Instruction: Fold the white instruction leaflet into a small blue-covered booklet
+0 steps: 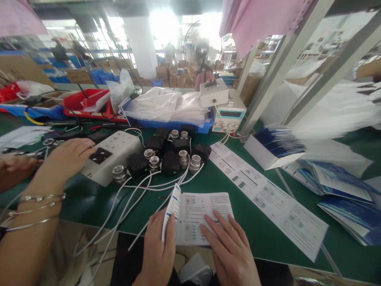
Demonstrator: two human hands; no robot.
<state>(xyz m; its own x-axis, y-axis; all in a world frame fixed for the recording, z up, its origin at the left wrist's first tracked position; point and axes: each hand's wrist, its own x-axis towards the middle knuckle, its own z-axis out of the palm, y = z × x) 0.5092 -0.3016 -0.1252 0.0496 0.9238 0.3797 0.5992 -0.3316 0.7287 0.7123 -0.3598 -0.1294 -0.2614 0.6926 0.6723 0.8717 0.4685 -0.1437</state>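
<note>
Two hands work a printed leaflet (200,216) at the near edge of a green workbench (256,234): the left hand (159,248) pinches the raised, folded left edge between thumb and fingers, while the right hand (229,248) lies flat and open on the page, fingers spread to press it down. By the look of it, the sheet is mid-fold, one panel turned up and not yet creased. Finishing that fold would seem to call for bringing the lifted panel squarely over the flat one and running the open hand along the crease, so that the edges meet.

Just behind the leaflet sits a cluster of black adapter blocks (171,163) with metal threaded sockets (183,158), their white cables (139,190) trailing over the table's near edge. To the right lies a long unfolded instruction sheet (268,198), and beyond it an open white box of blue booklets (275,149), with more booklets (342,190) fanned out near the right edge.

Another person's hand (70,157) (bangles on the wrist) rests on a white test box (111,157) at the left. A red bin (86,104), a blue tray of bagged parts (166,107) and a bench power supply (229,116) stand at the back of the table.
</note>
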